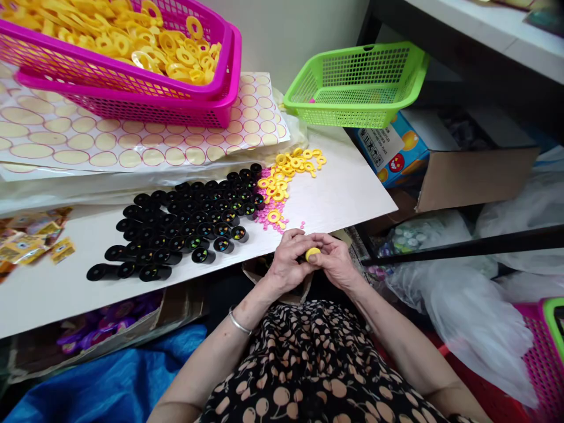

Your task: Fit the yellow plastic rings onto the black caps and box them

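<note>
My left hand [287,261] and my right hand [333,262] meet just off the table's front edge, fingers closed around a small yellow round piece [312,253]. My right thumb presses against its side. Most of the piece is hidden by the fingers. Beyond my hands lie loose yellow ring-shaped pieces with short tabs [288,166] among scattered small pink bits [267,222]. To the left, rows of short black cylinders [185,217] cover part of the white table [348,176]. Coloured specks show in the ends of several cylinders.
Stacked pink baskets [229,88] full of yellow rings stand on sheets of round stickers [150,150]. A green basket [352,108] sits at the back right, by an open cardboard box [476,176]. Small packets [26,244] lie left; plastic bags [458,317] fill the lower right.
</note>
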Demonstrator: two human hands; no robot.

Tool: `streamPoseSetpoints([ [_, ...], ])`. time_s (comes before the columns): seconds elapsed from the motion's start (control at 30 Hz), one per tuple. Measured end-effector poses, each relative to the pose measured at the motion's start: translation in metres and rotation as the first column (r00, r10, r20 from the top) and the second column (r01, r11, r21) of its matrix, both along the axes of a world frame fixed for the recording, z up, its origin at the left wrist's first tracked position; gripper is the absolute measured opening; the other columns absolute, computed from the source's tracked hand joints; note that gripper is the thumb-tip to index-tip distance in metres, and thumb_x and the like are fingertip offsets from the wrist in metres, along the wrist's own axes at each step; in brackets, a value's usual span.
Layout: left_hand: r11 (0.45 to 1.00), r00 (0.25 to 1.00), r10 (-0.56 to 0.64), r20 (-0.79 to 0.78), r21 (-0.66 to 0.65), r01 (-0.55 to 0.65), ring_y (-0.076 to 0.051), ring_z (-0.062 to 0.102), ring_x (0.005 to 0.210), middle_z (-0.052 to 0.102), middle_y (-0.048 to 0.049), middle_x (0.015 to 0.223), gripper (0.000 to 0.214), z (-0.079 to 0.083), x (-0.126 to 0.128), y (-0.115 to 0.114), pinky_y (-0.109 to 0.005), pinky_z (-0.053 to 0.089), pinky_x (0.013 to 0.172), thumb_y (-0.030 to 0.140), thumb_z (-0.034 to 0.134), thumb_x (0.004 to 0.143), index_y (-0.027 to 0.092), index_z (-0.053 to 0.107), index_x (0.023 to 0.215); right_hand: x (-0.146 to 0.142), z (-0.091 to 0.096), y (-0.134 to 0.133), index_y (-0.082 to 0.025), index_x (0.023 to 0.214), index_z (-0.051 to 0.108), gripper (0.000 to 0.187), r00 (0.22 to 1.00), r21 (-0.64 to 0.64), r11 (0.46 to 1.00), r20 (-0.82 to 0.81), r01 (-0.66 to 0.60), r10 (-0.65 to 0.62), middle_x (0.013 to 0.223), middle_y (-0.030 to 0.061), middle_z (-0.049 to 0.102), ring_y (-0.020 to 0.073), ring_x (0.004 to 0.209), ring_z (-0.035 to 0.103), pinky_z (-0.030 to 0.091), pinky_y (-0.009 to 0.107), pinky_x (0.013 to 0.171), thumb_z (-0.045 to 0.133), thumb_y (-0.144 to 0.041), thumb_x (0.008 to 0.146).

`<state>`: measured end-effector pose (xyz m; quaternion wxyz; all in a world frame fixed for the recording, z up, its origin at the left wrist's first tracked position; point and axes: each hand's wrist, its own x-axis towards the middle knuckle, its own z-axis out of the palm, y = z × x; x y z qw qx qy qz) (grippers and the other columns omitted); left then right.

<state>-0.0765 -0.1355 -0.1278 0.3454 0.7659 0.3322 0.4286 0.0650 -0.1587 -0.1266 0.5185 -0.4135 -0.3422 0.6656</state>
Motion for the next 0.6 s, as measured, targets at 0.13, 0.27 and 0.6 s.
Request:
streamPoseSetpoints([
  [0.13,0.981,0.997,-0.006,0.074,-0.193,0.020,-0.023,0.048,0.099,0.063,-0.0067,0.087,0.034,0.003,-0.004,-0.005,-0.040,0.042,0.087,0.033,0.076,0.061,0.020,0.068,0.091,0.003,0.004,-0.003,-0.019,0.100,0.063,0.056,0.988,-0.079,0.986,-0.067,-0.147,0.142,0.100,0.0054,0.063,0.0171,0.089,0.057,0.045,0.025,0.075,0.081,-0.027,0.048],
  [0.27,0.963,0.996,-0.019,0.088,-0.266,0.042,-0.023,0.049,0.099,0.060,-0.0067,0.089,0.036,0.009,-0.004,-0.012,-0.039,0.042,0.087,0.033,0.079,0.055,0.019,0.069,0.087,0.012,0.012,-0.006,-0.019,0.100,0.063,0.058,0.964,-0.116,0.958,-0.075,-0.261,0.254,0.097,0.0038,0.063,0.0155,0.084,0.056,0.045,0.021,0.067,0.081,-0.023,0.044],
  [0.6,0.984,0.991,-0.132,0.010,-0.120,0.132,-0.023,0.048,0.097,0.065,-0.0036,0.079,0.029,0.022,0.002,-0.024,-0.034,0.044,0.083,0.021,0.076,0.058,0.018,0.067,0.086,0.004,0.006,-0.026,-0.018,0.093,0.064,0.058,0.977,-0.124,0.977,-0.147,-0.172,0.153,0.082,0.0014,0.062,0.0124,0.065,0.054,0.041,0.020,0.056,0.082,-0.029,0.039],
])
